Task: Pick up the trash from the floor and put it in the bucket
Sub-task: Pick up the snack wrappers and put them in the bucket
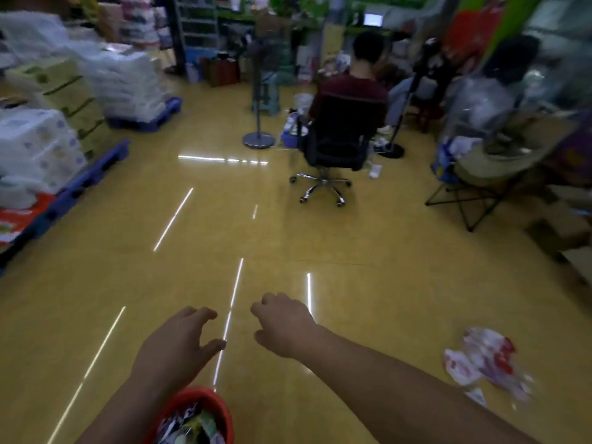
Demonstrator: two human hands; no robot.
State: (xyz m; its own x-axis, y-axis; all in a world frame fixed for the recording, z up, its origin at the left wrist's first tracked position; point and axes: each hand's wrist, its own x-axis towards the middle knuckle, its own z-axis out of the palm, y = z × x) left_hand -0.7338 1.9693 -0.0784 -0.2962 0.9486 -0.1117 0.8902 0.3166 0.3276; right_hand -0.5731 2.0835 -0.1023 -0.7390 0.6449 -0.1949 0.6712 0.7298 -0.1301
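Observation:
A red bucket (221, 411) stands at the bottom edge, partly under my left forearm, with several crumpled wrappers inside. My left hand (179, 344) hovers above the floor just beyond the bucket, fingers loosely spread and holding nothing. My right hand (283, 325) is stretched out beside it, fingers hanging loosely curled, also with nothing in it. A heap of crumpled white-and-red plastic wrappers (487, 360) lies on the yellow floor to the right, well apart from both hands.
A person sits with their back to me on a black office chair (336, 145) ahead. A fan stand (259, 141) stands to its left. Stacked packaged goods on blue pallets (96, 168) line the left side. A folding chair with bags (480, 174) is at right.

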